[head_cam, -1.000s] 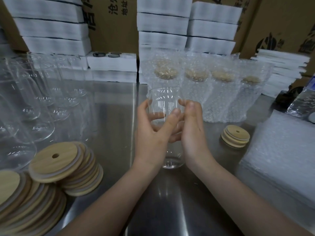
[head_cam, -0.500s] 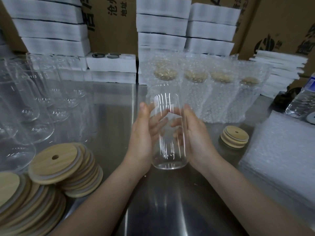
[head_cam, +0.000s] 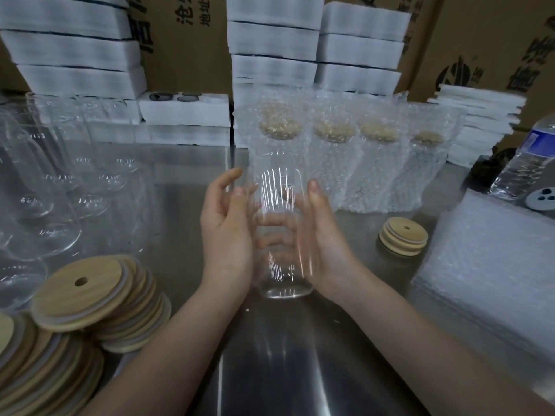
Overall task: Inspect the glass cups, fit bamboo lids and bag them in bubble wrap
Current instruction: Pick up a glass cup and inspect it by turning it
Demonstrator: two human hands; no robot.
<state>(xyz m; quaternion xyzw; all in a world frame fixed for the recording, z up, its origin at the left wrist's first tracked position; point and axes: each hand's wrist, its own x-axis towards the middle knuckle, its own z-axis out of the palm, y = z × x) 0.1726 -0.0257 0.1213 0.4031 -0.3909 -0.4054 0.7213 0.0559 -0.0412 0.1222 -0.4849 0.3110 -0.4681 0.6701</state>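
Glass cup [head_cam: 280,235] sits between open-fingered left hand [head_cam: 226,235] and gripping right hand [head_cam: 324,238] — rotate slowly, checking for chips.

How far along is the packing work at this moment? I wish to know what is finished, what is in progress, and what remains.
Done: four bagged cups, lids fitted, stand at the back. In hand: the left hand and right hand hold one glass cup, without a lid, apparently for inspection. Left: many bare cups wait at the left, near the stacked bamboo lids; a bubble wrap pile lies at the right.
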